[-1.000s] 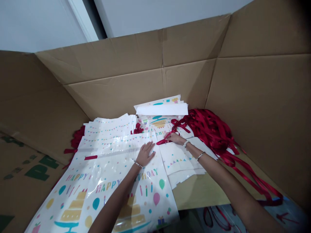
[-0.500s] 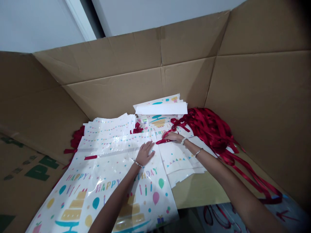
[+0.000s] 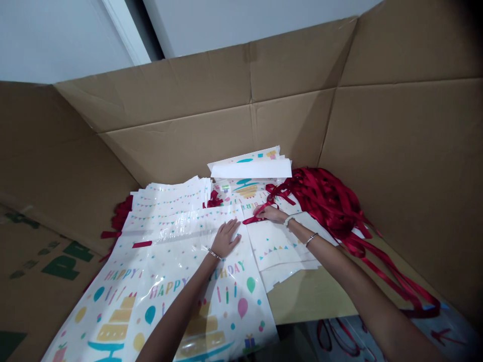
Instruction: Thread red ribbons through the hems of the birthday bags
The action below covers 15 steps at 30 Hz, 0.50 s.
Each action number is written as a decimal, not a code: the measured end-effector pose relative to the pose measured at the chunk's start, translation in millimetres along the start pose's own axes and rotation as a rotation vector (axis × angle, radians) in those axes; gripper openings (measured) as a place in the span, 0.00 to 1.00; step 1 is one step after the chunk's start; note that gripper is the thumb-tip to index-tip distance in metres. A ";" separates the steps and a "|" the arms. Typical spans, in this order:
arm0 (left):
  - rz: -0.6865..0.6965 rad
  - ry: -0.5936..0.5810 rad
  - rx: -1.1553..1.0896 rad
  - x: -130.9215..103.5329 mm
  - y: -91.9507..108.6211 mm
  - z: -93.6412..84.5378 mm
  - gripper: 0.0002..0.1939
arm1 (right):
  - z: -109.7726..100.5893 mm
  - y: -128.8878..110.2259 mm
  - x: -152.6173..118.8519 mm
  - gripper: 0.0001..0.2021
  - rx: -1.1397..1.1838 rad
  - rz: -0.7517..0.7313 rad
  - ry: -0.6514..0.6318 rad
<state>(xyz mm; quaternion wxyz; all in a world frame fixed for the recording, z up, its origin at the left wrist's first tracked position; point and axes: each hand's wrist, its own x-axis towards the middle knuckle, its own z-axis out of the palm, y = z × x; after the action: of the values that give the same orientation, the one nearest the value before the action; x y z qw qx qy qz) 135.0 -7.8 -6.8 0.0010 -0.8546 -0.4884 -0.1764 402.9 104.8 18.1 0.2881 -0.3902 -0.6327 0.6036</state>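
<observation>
My left hand (image 3: 225, 238) lies flat with fingers outstretched on a glossy white birthday-print bag (image 3: 211, 251), near its upper right edge. Just right of that edge, my right hand (image 3: 270, 213) has its fingers closed on a red ribbon (image 3: 253, 220). One ribbon end points toward the bag's edge. Under the right hand lies a stack of printed white sheets or bags (image 3: 279, 244); which they are I cannot tell. Another red ribbon piece (image 3: 142, 244) shows on the printed layers to the left.
A big tangle of red ribbon (image 3: 324, 201) sits at the right, trailing strands over the table edge. Cardboard walls (image 3: 181, 130) stand behind and on both sides. More printed pieces (image 3: 169, 193) are stacked at the back left, and a folded white piece (image 3: 251, 169) leans at the back.
My right hand has shifted slightly to the right, still on the ribbon. My left hand stays in place on the bag.
</observation>
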 end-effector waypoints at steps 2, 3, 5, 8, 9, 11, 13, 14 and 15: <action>0.009 0.002 0.015 -0.3 0.1 0.1 0.28 | -0.4 -0.5 -0.5 0.06 -0.001 0.004 0.001; 0.014 0.005 0.023 -0.4 0.2 0.3 0.28 | -0.3 -0.6 -1.2 0.06 -0.003 0.004 0.008; 0.022 0.015 0.040 -0.7 0.9 0.8 0.28 | 0.9 -0.5 -3.3 0.05 -0.015 -0.004 0.033; 0.031 0.035 0.066 -0.9 2.3 1.8 0.28 | 4.9 1.4 -7.9 0.04 -0.078 -0.027 0.110; 0.033 0.040 0.074 -0.7 2.7 2.1 0.28 | 6.7 2.2 -9.7 0.04 -0.116 -0.040 0.141; 0.033 0.047 0.085 -0.3 3.4 2.7 0.28 | 11.1 3.5 -13.1 0.04 -0.220 -0.053 0.210; 0.033 0.050 0.090 0.0 3.7 3.0 0.28 | 17.0 3.9 -16.4 0.04 -0.381 -0.039 0.276; 0.033 0.053 0.090 -0.1 3.8 3.0 0.28 | 20.6 3.6 -18.1 0.05 -0.464 -0.025 0.303; 0.034 0.056 0.088 -0.3 3.8 3.1 0.28 | 24.9 3.0 -20.0 0.06 -0.534 -0.019 0.323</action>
<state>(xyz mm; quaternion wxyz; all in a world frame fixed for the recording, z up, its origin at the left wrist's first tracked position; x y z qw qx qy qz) 139.0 -9.5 -9.2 0.0555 -0.8567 -0.4807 -0.1784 393.1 74.4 14.7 0.2777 -0.5371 -0.7185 0.3437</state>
